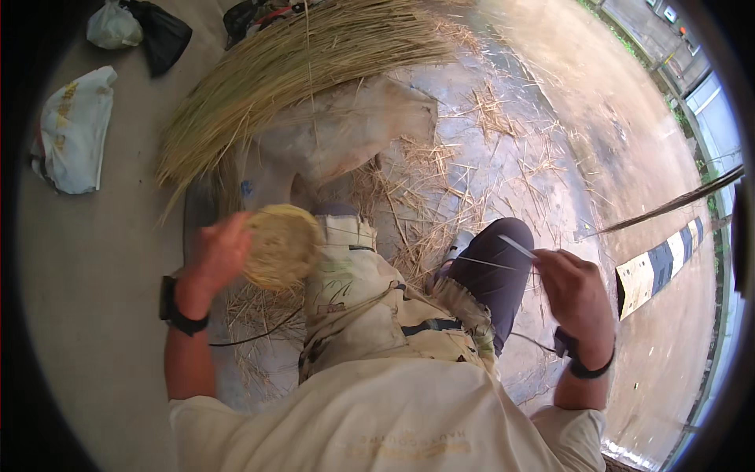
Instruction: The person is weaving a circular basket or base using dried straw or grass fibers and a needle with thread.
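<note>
A cream short-sleeved cloth shirt lies nearest; beyond spreads a long yellow-green straw bundle. The left hand grips a round yellow straw disc beside the left leg; the right hand pinches a slim pale strip.

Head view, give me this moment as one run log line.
left hand: holding round straw piece | right hand: holding slim pale strip | straw bundle: lying ahead | loose straw: scattered
</note>
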A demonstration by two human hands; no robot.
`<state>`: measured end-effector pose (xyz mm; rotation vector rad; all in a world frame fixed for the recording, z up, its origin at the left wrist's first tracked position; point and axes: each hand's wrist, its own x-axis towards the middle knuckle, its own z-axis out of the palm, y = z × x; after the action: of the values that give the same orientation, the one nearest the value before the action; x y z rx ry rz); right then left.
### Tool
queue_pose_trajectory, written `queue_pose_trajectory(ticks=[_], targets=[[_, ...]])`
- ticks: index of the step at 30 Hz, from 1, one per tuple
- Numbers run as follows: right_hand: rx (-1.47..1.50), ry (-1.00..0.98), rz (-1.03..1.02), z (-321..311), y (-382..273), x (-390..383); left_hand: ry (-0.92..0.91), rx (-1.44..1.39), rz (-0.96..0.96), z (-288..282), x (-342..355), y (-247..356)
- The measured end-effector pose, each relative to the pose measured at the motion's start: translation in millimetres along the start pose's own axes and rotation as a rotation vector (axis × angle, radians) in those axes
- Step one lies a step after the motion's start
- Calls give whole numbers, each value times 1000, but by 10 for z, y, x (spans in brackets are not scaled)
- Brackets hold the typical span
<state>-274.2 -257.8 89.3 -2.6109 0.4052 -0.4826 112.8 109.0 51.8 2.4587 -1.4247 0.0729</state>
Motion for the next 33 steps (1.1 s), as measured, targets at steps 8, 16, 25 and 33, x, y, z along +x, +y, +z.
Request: queue_pose_trajectory(ticks=[8, 16, 25, 33], targets=[[-808, 505, 681, -1105, 2726, -1393, -110, 228, -287, -402, -527, -939], [-172, 453, 718, -496, 2540, -1320, -248, -202, -61, -8, -155, 89], [816, -206, -92, 1581, -89, 590, -300, -446, 336, 533, 486, 1406], [774, -771, 173, 1394, 689, 17, -168, -426, 348, 833, 381, 1383]])
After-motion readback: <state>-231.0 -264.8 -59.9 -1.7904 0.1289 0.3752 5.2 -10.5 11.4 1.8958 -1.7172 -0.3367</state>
